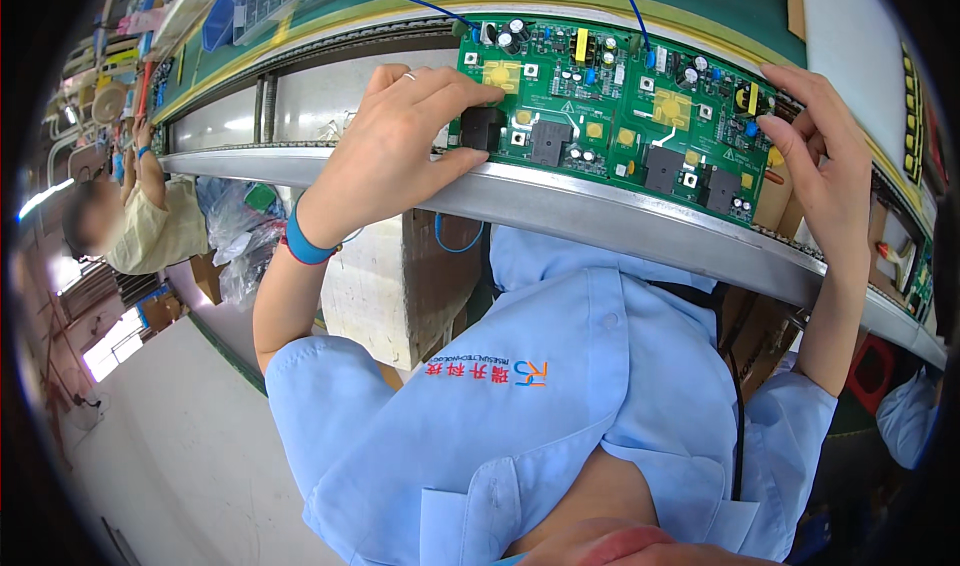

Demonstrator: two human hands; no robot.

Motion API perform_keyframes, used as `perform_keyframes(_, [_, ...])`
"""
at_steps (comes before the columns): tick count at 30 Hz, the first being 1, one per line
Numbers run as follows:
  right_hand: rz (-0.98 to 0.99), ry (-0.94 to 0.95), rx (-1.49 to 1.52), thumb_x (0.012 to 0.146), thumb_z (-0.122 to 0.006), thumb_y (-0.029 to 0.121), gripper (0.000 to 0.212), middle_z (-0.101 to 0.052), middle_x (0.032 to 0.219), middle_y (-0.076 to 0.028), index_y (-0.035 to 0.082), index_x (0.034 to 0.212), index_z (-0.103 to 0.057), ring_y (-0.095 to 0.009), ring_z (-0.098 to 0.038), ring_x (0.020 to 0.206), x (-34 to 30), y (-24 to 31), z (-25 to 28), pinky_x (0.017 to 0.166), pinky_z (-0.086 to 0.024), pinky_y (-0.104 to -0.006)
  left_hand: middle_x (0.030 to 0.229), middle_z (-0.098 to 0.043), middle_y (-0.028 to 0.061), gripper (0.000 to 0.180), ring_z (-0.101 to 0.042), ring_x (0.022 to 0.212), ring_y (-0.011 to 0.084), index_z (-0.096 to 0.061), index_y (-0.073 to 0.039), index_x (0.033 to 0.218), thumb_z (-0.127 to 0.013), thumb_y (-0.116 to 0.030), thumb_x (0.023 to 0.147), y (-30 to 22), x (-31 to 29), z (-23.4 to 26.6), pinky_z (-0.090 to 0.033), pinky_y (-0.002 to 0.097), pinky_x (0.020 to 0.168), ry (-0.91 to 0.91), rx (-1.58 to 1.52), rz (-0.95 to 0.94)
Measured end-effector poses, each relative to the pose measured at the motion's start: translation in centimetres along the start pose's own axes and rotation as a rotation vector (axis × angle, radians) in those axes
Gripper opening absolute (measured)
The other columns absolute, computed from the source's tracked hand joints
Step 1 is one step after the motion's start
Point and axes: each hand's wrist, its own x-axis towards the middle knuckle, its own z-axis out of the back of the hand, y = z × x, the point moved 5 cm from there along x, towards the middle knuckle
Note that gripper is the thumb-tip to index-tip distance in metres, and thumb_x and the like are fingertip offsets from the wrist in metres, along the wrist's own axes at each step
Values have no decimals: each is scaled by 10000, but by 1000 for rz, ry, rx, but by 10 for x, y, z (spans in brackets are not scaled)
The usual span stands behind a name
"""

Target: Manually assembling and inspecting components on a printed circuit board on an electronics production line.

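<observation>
A long green circuit board (636, 114) lies across the metal rails, with capacitors, yellow patches and several black block-shaped components on it. My left hand (385, 136), with a ring and a blue wristband (306, 238), grips its left end. The thumb and fingers there lie around a black block component (482, 129). At the other end my right hand (828, 156) has bent fingers on the board's edge, its thumb beside a small blue part (751, 127). Some of the right fingers are hidden behind the thumb. Two blue wires (632, 6) run onto the board's far edge.
A silver rail (560, 198) passes in front of my body, and a chain conveyor (300, 54) runs behind it. Clear component bins (270, 1) stand at the far left. Another person (150, 216) works further left. A white box (370, 296) stands below the rail.
</observation>
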Motion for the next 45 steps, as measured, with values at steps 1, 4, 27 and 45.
perform_keyframes(1, [-9, 13, -4, 846, -656, 56, 321, -627, 1050, -12, 66, 1167, -643, -64, -442, 596, -1, -4, -1, 510, -352, -191, 1041, -628, 60, 457, -561, 962, 226, -650, -74, 1104, -789, -88, 669, -1, 1, 0, -382, 359, 897, 20, 27, -10])
perform_keyframes(4, [-5, 6, -23, 851, -652, 63, 319, -627, 1056, -10, 71, 1170, -643, -66, -449, 601, -2, -9, 1, 519, -364, -190, 1027, -632, 46, 448, -573, 946, 223, -656, -84, 1081, -793, -127, 657, -4, 3, 2, -355, 371, 908, 51, 98, -45])
perform_keyframes(27, [222, -25, -90, 803, -662, 40, 291, -658, 1044, -75, 90, 1089, -648, -276, -664, 875, -6, 28, -2, 697, -547, -327, 937, -646, 94, 147, -571, 861, 262, -657, -31, 1000, -559, -15, 891, 41, 14, -9, -329, 355, 853, 27, 2, 69])
perform_keyframes(45, [138, 416, -603, 765, -626, 125, 127, -637, 763, -81, 53, 866, -600, -249, -662, 630, -32, 25, -30, 500, -504, -384, 955, -633, 125, 352, -591, 893, 279, -597, -46, 1167, -615, -44, 816, -84, 125, -74, -366, 375, 841, 156, -172, -518])
